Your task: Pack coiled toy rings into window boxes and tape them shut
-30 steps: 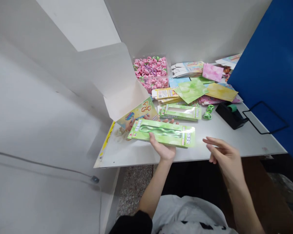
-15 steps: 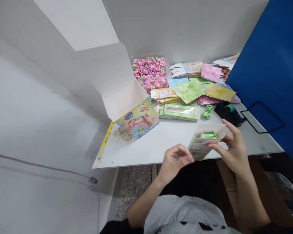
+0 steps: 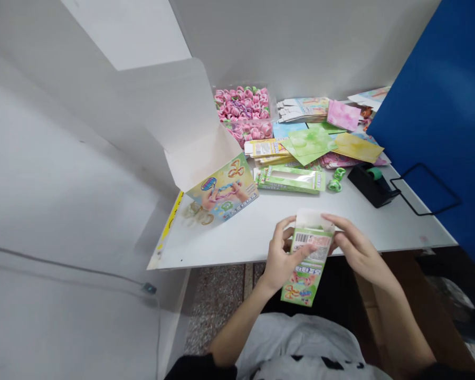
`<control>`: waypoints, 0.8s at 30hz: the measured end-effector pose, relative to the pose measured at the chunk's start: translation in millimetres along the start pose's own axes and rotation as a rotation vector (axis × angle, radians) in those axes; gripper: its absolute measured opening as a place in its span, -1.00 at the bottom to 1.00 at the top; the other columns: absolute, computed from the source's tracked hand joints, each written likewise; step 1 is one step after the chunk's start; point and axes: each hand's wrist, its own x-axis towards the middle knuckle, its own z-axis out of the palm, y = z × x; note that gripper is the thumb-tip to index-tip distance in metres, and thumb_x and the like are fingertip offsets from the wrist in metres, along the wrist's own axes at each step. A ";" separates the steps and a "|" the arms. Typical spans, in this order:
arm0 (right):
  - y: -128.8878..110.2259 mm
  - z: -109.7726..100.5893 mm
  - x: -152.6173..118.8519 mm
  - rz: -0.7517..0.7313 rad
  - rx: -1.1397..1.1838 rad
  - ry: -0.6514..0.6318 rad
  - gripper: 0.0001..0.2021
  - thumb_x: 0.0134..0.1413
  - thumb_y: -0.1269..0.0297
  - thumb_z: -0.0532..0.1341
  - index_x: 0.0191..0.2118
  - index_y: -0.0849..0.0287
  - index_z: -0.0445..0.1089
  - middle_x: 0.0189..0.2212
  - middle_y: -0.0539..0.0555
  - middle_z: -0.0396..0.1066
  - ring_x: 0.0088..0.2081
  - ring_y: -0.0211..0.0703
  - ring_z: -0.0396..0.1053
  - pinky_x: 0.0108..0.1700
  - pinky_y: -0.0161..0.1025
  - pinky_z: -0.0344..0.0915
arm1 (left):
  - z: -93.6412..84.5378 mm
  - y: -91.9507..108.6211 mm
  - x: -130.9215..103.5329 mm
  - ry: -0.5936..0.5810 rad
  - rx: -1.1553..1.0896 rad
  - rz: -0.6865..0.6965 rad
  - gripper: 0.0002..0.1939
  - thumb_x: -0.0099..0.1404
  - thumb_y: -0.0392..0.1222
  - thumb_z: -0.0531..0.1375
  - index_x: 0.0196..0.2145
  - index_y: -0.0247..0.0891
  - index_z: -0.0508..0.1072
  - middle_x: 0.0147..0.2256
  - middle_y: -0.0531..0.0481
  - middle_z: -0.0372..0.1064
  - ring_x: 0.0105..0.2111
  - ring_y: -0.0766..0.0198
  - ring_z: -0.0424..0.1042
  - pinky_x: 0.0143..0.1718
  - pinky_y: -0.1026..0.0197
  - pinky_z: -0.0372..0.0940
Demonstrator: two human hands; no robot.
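A small green carton (image 3: 304,264) stands upright and slightly tilted over the table's front edge, its white top flap up. My left hand (image 3: 282,258) grips it from the left, the thumb lying across the printed barcode side. At the upper right corner, my right hand (image 3: 358,250) has its fingers on the flap and the side edge. What lies inside the carton is mostly hidden. Beyond the hands, two green coiled rings (image 3: 336,180) rest on the table, beside flat green window cartons (image 3: 288,180).
An open display box (image 3: 225,192) with a raised white lid stands at the left. Behind are a clear tub of pink rings (image 3: 243,108), green cards (image 3: 309,145), yellow cards (image 3: 358,148) and folded cartons (image 3: 304,108). A black tape dispenser (image 3: 372,184) sits near the blue partition (image 3: 431,105).
The green carton has moved left and toward me, turning its printed side more to view. My left hand has closed on it, and my right hand has shifted left to its top corner.
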 end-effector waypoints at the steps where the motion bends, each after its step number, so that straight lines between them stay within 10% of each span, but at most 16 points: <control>1: 0.2 -1.6 0.7 0.025 0.063 0.021 -0.57 0.34 -0.05 0.14 0.21 -0.06 0.40 -0.15 0.08 0.50 -0.42 -0.25 0.48 -0.38 -0.26 0.50 | -0.6 -2.3 -0.7 -0.002 -0.033 0.004 -0.28 0.10 0.00 0.47 0.14 -0.15 0.29 -0.19 -0.03 0.56 -0.37 0.26 0.53 -0.35 0.29 0.40; 6: 3.9 -4.9 7.2 0.255 0.306 -0.039 -0.45 0.20 -0.03 0.30 0.25 -0.01 0.37 -0.51 -0.06 0.39 -0.46 -0.21 0.43 -0.33 -0.25 0.44 | -4.7 -13.1 -3.0 0.000 0.037 0.154 -0.46 0.14 -0.07 0.46 0.03 -0.13 0.41 -0.14 -0.05 0.56 -0.35 0.29 0.54 -0.33 0.29 0.42; 14: 14.9 9.7 13.0 0.527 0.687 -0.073 -0.63 -0.07 0.16 0.42 -0.07 0.05 0.52 -0.32 0.04 0.53 -0.30 -0.12 0.46 -0.23 -0.19 0.39 | -10.3 -23.8 -4.4 -0.015 0.169 0.266 -0.61 0.14 -0.11 0.45 -0.08 -0.14 0.53 -0.14 -0.03 0.58 -0.41 0.33 0.50 -0.36 0.30 0.41; 21: 8.8 5.1 4.3 0.015 0.016 0.283 -0.84 0.19 0.22 0.31 -0.12 -0.03 0.59 -0.27 0.03 0.39 -0.21 -0.16 0.38 -0.16 -0.22 0.34 | -7.6 -24.8 -4.7 0.035 0.185 0.189 -0.40 0.15 -0.10 0.45 0.12 -0.08 0.41 -0.13 -0.03 0.55 -0.25 0.23 0.55 -0.23 0.26 0.40; 24: -0.7 6.6 -0.7 -0.200 -0.247 0.244 -0.87 0.23 0.29 0.30 -0.19 -0.03 0.62 -0.29 0.05 0.42 -0.23 -0.13 0.39 -0.17 -0.18 0.35 | -5.1 -18.3 -3.8 0.004 0.146 0.145 -0.24 0.15 -0.11 0.45 0.25 -0.09 0.26 -0.32 0.06 0.51 -0.37 0.26 0.51 -0.31 0.27 0.36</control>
